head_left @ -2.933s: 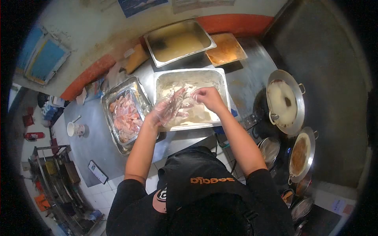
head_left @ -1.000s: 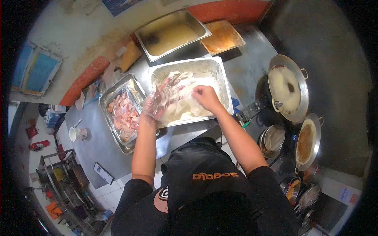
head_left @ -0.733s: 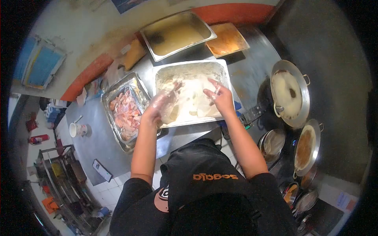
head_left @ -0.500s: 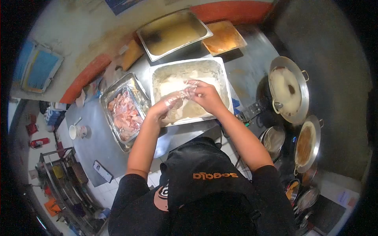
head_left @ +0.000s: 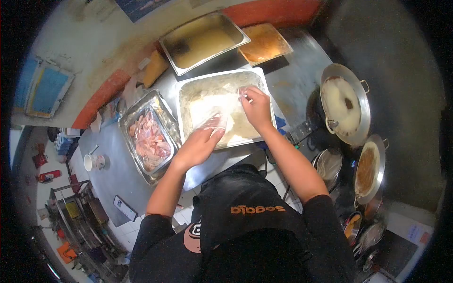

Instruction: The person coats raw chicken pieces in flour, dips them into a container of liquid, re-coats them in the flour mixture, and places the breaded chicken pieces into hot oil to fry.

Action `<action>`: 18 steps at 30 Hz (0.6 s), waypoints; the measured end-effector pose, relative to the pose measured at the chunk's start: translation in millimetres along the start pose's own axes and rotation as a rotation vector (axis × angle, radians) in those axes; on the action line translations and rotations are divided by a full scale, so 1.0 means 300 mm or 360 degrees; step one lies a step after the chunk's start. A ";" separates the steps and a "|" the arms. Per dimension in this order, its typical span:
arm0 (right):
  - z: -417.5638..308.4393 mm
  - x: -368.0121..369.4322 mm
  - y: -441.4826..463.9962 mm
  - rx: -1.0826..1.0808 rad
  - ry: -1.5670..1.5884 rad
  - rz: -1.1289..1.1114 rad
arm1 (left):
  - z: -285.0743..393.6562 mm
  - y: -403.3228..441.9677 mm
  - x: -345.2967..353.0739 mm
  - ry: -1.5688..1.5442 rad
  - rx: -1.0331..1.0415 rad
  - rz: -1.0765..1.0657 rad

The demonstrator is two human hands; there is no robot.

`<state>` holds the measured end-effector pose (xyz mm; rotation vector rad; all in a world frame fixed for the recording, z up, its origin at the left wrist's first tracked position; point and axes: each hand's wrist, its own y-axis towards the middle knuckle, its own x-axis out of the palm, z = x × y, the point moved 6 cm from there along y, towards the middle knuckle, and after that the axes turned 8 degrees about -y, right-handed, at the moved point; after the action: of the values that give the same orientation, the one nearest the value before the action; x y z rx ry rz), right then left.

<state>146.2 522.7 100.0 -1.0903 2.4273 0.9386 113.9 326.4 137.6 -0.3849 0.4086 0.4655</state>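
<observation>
My left hand (head_left: 204, 141) reaches over the near left part of a white-rimmed metal tray (head_left: 268, 101) with pale flour-like powder (head_left: 200, 104) in it. Clear plastic covers its stretched fingers, which hold nothing that I can see. Over the tray's right side, my right hand (head_left: 257, 107) has its fingers curled together, with clear plastic at the tips; what they grip, if anything, is too small to name. Raw pinkish meat pieces (head_left: 150, 137) fill a metal pan to the left of my left hand.
Behind the tray stand a deep pan of yellowish liquid (head_left: 205, 40) and an orange-brown tray (head_left: 265, 43). A wok with foamy oil (head_left: 342, 101) and another wok (head_left: 369, 170) are at the right. At the left are a white cup (head_left: 94, 162) and a phone (head_left: 125, 208).
My hands, close together half a second ago, are now apart: the left is lower and nearer me, the right is further right. Earlier, powdery pieces showed at my left hand; none show there now.
</observation>
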 end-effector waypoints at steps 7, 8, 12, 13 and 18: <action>-0.068 -0.021 0.090 0.0007 0.0047 -0.0225 | 0.021 0.028 -0.087 0.0746 0.0350 0.0664; -0.078 -0.026 0.101 0.0009 0.0060 -0.0278 | 0.009 0.043 -0.096 0.0816 0.0271 0.0653; -0.027 0.025 0.021 -0.0141 -0.0043 -0.0813 | -0.041 0.047 -0.037 0.1102 0.0509 0.0647; 0.003 0.043 -0.029 -0.0282 -0.0122 -0.0904 | -0.078 0.032 0.000 0.1205 0.0475 0.0561; 0.007 0.010 -0.184 0.0139 -0.0590 -0.1676 | -0.106 0.000 0.091 0.0816 -0.0191 -0.0254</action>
<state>185.7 495.1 72.9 -1.6780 1.2642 0.5667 127.1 321.8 98.0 -0.6512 0.8420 0.2304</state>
